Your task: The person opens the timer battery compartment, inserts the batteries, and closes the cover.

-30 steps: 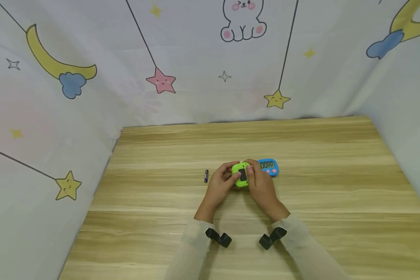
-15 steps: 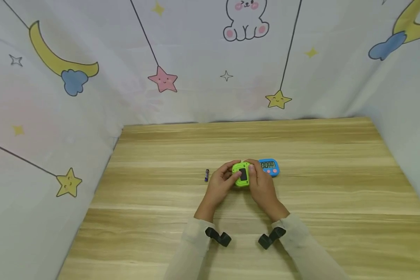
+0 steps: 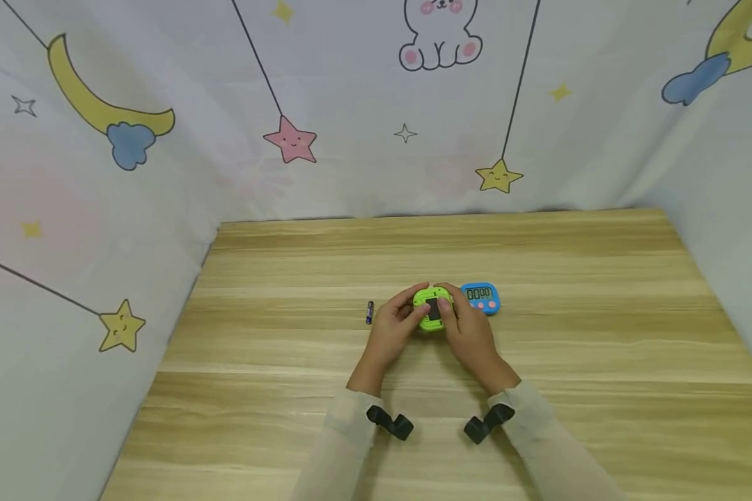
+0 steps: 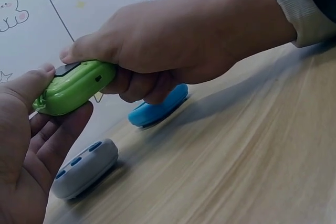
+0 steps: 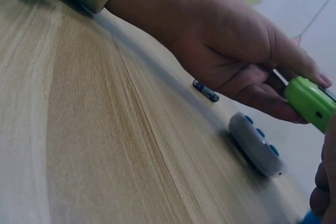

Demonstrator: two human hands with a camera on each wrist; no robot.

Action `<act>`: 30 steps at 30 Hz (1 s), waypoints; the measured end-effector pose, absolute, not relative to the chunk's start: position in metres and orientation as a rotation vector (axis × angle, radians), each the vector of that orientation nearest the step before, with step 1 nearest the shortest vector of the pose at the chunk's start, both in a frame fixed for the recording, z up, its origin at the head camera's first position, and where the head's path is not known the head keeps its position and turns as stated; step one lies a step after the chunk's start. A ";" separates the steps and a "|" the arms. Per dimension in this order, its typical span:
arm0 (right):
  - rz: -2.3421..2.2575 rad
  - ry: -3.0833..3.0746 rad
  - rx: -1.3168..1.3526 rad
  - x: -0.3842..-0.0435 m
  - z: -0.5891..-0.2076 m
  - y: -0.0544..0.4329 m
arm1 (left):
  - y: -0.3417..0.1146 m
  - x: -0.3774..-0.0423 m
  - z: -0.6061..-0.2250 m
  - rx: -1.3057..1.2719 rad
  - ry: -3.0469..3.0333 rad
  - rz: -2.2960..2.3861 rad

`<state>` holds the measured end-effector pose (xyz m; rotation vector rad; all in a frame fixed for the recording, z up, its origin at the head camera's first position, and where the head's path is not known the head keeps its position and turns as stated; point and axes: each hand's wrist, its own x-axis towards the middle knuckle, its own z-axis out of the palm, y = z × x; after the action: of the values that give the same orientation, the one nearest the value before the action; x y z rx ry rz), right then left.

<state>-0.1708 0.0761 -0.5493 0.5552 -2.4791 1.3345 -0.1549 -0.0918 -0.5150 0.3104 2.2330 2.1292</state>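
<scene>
Both hands hold a green kitchen timer (image 3: 434,316) between them, its back with a dark panel turned up. My left hand (image 3: 393,330) grips the left side, thumb on top at the panel's edge and fingers underneath. On the other side my right hand (image 3: 472,339) grips it, its thumb lying at the panel. In the left wrist view the green timer is raised over the table. A blue timer (image 3: 480,298) with a display and pink buttons lies just beyond the right hand. Below the hands sits a grey timer (image 4: 86,170) with blue buttons, hidden in the head view.
A small dark battery (image 3: 370,312) lies on the wooden table (image 3: 276,334) left of the left hand. White cloth (image 3: 351,188) printed with stars and moons surrounds the back and sides of the table.
My right thumb has slid from the green timer's right edge in toward the dark panel. The left hand keeps its grip. The blue timer's display shows more fully now.
</scene>
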 end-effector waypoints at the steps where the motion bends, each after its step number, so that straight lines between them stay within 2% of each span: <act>1: 1.324 -2.487 0.559 -0.171 -0.549 0.076 | -0.092 -0.155 -0.514 0.309 2.232 2.130; 17: 1.200 -2.560 0.573 -0.169 -0.542 0.075 | -0.094 -0.155 -0.516 0.320 2.208 2.131; 24: 1.250 -2.556 0.537 -0.169 -0.542 0.074 | -0.094 -0.165 -0.542 0.289 2.220 2.147; 30: 1.361 -2.491 0.477 -0.170 -0.548 0.075 | -0.092 -0.166 -0.549 0.336 2.219 2.140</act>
<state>-0.1698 0.0750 -0.5478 0.4767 -2.4910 1.3614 -0.1659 -0.0920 -0.5491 0.3359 2.2194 2.1404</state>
